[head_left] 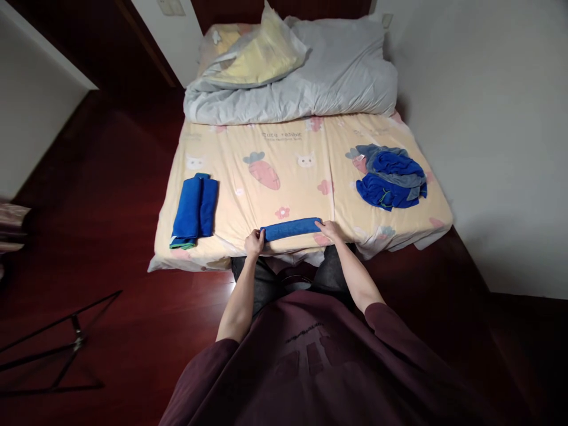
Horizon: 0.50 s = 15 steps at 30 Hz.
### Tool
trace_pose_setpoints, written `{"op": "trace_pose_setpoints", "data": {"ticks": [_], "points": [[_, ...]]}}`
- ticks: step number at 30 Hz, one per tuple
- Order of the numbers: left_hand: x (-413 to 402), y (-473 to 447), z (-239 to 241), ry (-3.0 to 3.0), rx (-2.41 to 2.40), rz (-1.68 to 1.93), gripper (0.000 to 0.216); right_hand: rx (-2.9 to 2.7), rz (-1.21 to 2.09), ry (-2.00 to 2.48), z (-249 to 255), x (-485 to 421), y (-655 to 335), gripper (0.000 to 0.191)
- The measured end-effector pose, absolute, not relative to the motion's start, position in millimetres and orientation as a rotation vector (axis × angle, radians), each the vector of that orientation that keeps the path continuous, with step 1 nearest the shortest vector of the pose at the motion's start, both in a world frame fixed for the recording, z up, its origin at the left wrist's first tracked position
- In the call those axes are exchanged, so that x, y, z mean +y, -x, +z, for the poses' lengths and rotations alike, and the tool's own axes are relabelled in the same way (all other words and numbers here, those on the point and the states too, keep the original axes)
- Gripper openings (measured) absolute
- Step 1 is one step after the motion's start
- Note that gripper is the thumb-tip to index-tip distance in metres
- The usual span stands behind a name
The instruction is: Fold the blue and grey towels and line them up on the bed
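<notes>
A blue towel (291, 229), folded into a narrow strip, lies near the front edge of the bed. My left hand (254, 242) grips its left end, and my right hand (327, 229) pinches its right end. To the left, a stack of folded blue towels (194, 207) rests on the sheet, with a green edge showing at the bottom. Over on the right sits a crumpled pile of blue and grey towels (393, 177).
A patterned yellow sheet (293, 154) covers the bed. At its far end lie a grey quilt (341, 71) and a yellow pillow (270, 53). Black tripod legs (75, 343) stand on the dark red floor at left. A white wall (492, 130) runs along the right.
</notes>
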<state>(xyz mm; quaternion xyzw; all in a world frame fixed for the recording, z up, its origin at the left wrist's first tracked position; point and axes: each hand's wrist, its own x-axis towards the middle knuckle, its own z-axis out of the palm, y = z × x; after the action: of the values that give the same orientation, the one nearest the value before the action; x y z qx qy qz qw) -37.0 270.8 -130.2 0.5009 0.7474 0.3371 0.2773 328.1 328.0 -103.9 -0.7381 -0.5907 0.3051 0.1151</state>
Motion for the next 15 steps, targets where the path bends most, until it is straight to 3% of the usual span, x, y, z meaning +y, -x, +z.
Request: {"op": "trace_pose_setpoints", "data": {"ticks": [4, 7, 10, 15], "points": [[266, 32, -125, -1.336, 2.019, 0.865, 0.034, -1.691, 0.842, 2.176, -104, 320, -323, 0.048], [259, 23, -113, -1.41, 2.089, 0.922, 0.036, -1.671, 0.568, 2.014, -99, 308, -310, 0.039], [248, 3, -102, -1.678, 1.985, 1.01, 0.04, -1.868, 0.393, 1.799, -94, 291, -285, 0.046], [236, -40, -106, -2.041, 1.564, 0.865, 0.057, -2.267, 0.476, 1.612, -100, 270, -243, 0.061]]}}
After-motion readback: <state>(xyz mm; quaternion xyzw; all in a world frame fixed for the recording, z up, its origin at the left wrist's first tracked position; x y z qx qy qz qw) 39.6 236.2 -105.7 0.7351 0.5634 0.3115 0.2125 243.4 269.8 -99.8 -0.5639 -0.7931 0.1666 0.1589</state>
